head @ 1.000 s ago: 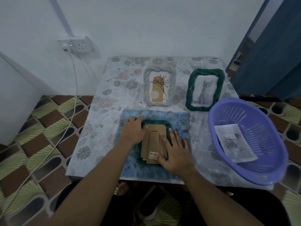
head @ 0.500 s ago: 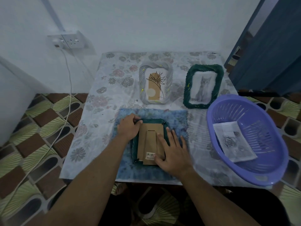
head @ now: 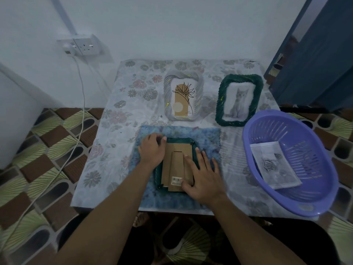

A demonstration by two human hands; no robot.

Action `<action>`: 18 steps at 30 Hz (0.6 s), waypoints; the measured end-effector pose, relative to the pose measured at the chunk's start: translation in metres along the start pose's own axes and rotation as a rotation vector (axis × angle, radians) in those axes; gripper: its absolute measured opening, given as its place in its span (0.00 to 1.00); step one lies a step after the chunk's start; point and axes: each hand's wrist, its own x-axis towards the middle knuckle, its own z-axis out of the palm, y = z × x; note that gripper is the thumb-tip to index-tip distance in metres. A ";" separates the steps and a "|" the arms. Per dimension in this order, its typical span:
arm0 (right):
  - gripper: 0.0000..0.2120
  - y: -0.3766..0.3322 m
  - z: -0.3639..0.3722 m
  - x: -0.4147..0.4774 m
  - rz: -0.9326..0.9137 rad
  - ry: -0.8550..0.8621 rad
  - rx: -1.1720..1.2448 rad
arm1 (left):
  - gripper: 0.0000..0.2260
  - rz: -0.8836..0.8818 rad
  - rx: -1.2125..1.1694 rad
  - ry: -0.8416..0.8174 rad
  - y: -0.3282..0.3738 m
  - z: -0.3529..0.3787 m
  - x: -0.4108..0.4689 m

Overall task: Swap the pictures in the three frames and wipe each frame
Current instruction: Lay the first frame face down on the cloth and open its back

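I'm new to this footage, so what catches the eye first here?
Both hands, left and right, press on a face-down green frame on a blue cloth at the table's near edge. Behind stand a grey frame and a cat frame; a purple basket at right holds a rose picture.

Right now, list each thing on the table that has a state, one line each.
Face-down frame: lying on the blue cloth, cardboard back up, stand folded flat.
Grey frame: face up, holds plant drawing.
Green frame: face up, holds cat picture.
Basket: upright, holds a rose picture.
Left hand: at the frame's top left corner.
Right hand: flat on the backing.
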 end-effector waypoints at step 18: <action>0.40 -0.001 -0.005 0.003 0.050 -0.035 0.069 | 0.45 0.175 0.548 -0.228 -0.022 -0.016 -0.063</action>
